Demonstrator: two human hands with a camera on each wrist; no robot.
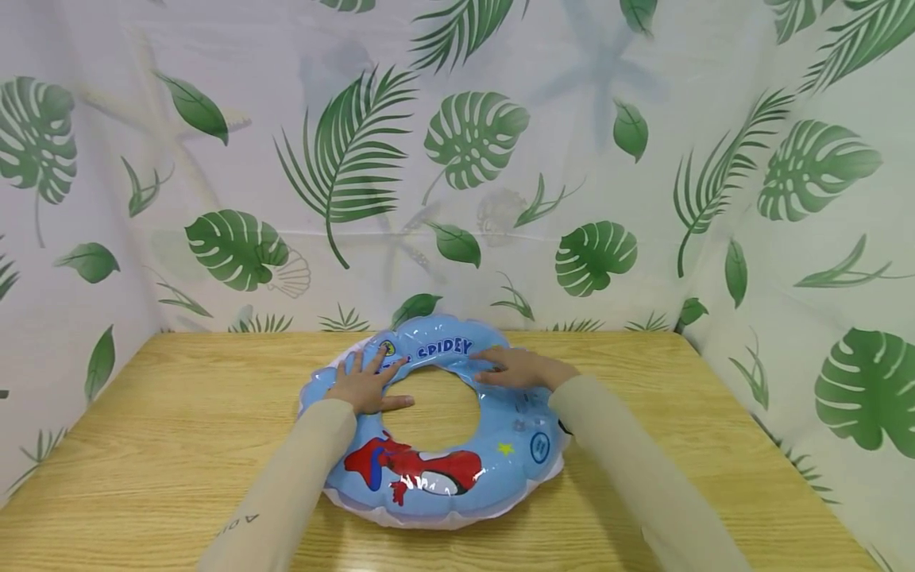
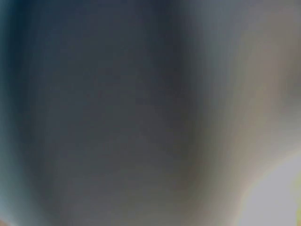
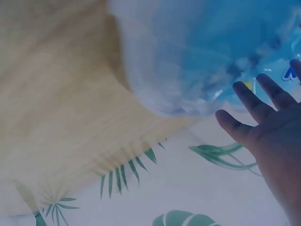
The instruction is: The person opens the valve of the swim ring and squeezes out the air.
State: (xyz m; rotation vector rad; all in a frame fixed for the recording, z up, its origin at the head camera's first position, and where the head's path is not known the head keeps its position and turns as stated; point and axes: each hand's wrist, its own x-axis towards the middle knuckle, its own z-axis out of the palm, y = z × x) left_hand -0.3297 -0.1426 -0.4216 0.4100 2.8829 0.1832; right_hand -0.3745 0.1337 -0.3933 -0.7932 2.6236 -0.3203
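An inflated blue swim ring [image 1: 457,500] lies on the wooden table, printed with a red cartoon figure, a yellow star and the word SPIDEY. My left hand [image 1: 362,388] rests on the ring's left side, fingers spread, the thumb reaching over the central hole. On the upper right part of the ring lies my right hand [image 1: 518,368], its fingers extended toward the hole. In the right wrist view, the right hand [image 3: 277,117] has straight, parted fingers against the blue swim ring [image 3: 211,42]. The left wrist view is too dark and blurred to make anything out.
The wooden table [image 1: 179,421] carries the ring near its middle. A white curtain [image 1: 457,262] printed with green leaves stands behind the table's back edge and along both sides.
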